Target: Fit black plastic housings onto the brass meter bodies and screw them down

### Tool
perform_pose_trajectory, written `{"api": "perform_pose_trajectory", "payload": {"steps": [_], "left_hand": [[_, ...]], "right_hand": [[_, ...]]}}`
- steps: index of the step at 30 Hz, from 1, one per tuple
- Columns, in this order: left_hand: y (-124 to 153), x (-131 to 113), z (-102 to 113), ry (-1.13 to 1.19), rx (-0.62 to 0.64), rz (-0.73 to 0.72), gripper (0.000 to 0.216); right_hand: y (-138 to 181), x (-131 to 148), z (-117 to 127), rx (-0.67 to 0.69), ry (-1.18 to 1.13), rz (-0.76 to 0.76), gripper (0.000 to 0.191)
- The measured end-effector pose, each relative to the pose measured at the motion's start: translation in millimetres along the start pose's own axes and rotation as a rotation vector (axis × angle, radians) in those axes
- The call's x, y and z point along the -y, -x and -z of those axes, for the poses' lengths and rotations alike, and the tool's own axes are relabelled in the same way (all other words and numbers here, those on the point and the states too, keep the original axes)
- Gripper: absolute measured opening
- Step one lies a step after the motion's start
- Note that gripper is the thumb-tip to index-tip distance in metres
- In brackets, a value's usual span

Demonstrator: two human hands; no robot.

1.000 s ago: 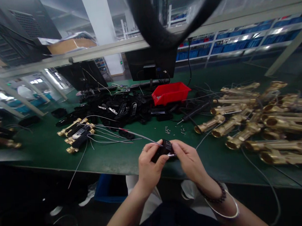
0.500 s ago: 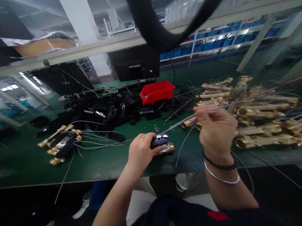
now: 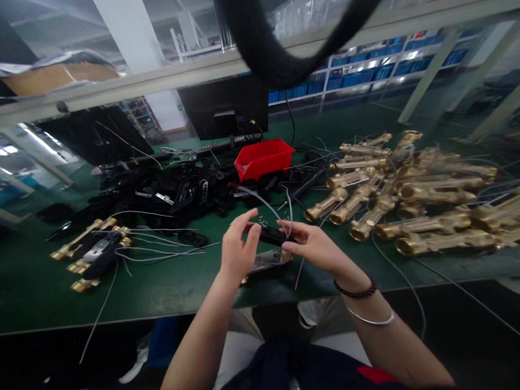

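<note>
Near the front edge of the green bench, my left hand (image 3: 239, 247) and my right hand (image 3: 311, 247) meet over a small black part (image 3: 270, 235). The left fingers pinch its left end, and the right fingers close on its right end, where a thin grey wire (image 3: 264, 203) loops upward. Just below the hands a brass fitting (image 3: 267, 261) with a dark plate lies on the bench. My right wrist carries a dark bead bracelet and a silver bangle.
A pile of brass fittings (image 3: 415, 205) with wires fills the right side. Black plastic parts (image 3: 174, 193) are heaped behind centre-left, next to a red bin (image 3: 262, 158). Assembled brass pieces with wires (image 3: 94, 254) lie at left. Monitors stand at the back.
My right hand has come back from the brass pile at right, bringing the wire to the left hand. The left hand has lifted the black part off the brass fitting.
</note>
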State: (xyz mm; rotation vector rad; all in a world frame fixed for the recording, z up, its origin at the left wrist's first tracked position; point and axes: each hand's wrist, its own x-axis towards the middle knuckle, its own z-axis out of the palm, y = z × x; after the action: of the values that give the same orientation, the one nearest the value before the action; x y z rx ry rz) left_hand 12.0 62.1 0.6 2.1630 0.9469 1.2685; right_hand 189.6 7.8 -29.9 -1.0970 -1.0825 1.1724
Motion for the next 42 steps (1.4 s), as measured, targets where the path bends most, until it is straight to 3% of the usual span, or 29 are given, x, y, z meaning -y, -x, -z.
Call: {"api": "perform_pose_trajectory", "payload": {"steps": [2, 4, 6, 8, 10, 14, 18, 24, 32, 38, 42], "left_hand": [[12, 7, -5, -0.065, -0.028, 0.083, 0.028], [26, 11, -15, -0.193, 0.108, 0.1, 0.025], [40, 11, -30, -0.322, 0.267, 0.041, 0.036], [48, 11, -42, -0.412, 0.335, -0.021, 0.047], [50, 10, -49, -0.439, 0.357, -0.033, 0.039], [37, 9, -43, -0.37, 0.437, -0.004, 0.029], [25, 8, -38, -0.237, 0.523, 0.121, 0.024], [26, 7, -44, -0.109, 0.402, 0.259, 0.04], [30, 9, -50, 0.061, 0.161, 0.385, 0.031], [28, 4, -51, 0.002, 0.206, 0.301, 0.014], [32, 4, -42, -0.082, 0.255, 0.25, 0.016]], "right_hand": [[-4, -9, 5, -0.086, -0.264, -0.087, 0.047], [-7, -18, 7, -0.117, -0.464, -0.147, 0.039], [-7, -26, 6, -0.111, -0.564, -0.171, 0.036], [-7, -31, 4, -0.121, -0.585, -0.159, 0.035], [-6, -34, 2, -0.137, -0.607, -0.14, 0.034], [-5, -38, 1, -0.166, -0.64, -0.092, 0.037], [-6, -40, 1, -0.138, -0.648, -0.06, 0.041], [-6, -44, 4, -0.044, -0.665, 0.018, 0.033], [-4, -50, -5, -0.035, -0.628, 0.059, 0.035], [-1, -48, -6, -0.047, -0.586, 0.0, 0.041], [0, -44, 0, -0.093, -0.501, -0.013, 0.047]]}}
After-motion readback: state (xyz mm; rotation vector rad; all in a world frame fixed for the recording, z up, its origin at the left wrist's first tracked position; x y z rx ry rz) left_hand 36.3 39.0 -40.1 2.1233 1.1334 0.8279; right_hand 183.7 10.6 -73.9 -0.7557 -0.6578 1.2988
